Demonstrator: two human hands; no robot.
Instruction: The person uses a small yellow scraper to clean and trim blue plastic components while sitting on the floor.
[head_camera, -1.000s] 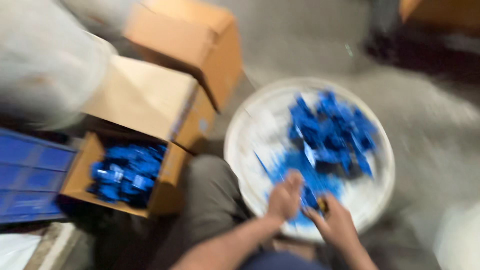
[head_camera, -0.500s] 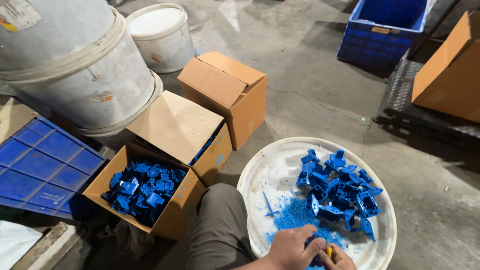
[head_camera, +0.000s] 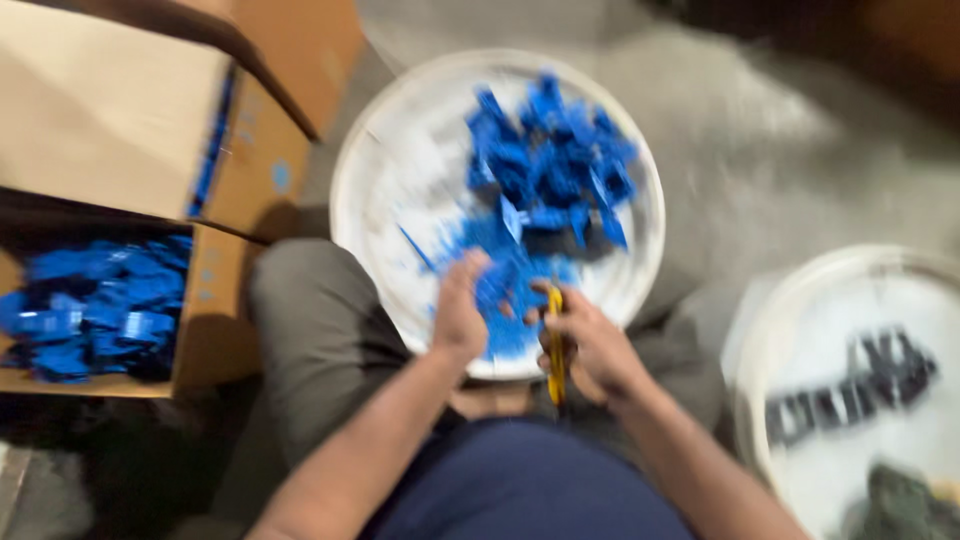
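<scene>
The right hand (head_camera: 590, 345) grips a thin yellow tool (head_camera: 556, 355), the left hand (head_camera: 462, 315) pinches small blue plastic pieces (head_camera: 500, 290) in the round white tub (head_camera: 400, 150), where many more wait, and the brown cardboard box (head_camera: 215, 330) holds some.

Single head view, steeply downward, close over lap.

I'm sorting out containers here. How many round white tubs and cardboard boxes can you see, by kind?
White tubs: 2, one with blue parts and one at the right.
Cardboard boxes: 2, an open one with blue pieces and another behind it.
Total: 4.
</scene>
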